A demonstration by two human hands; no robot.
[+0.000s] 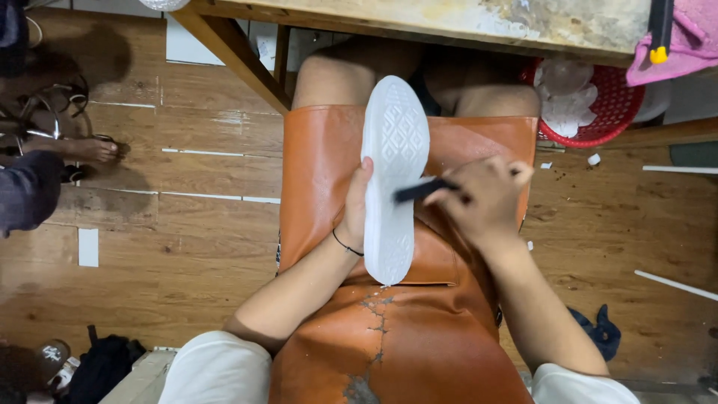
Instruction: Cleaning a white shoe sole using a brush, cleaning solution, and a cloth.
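- So far, the left hand point(357, 212) grips the white shoe sole point(392, 176) upright on the leather apron point(389, 329).
- The right hand point(485, 196) pinches a dark brush point(420, 190) against the sole's middle; no coating shows, so progress is unclear.

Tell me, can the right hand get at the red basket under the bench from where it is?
Probably yes. The right hand holds a dark tool against the white sole, and the red basket sits just beyond it on the floor with nothing between; the tool occupies its fingers, though.
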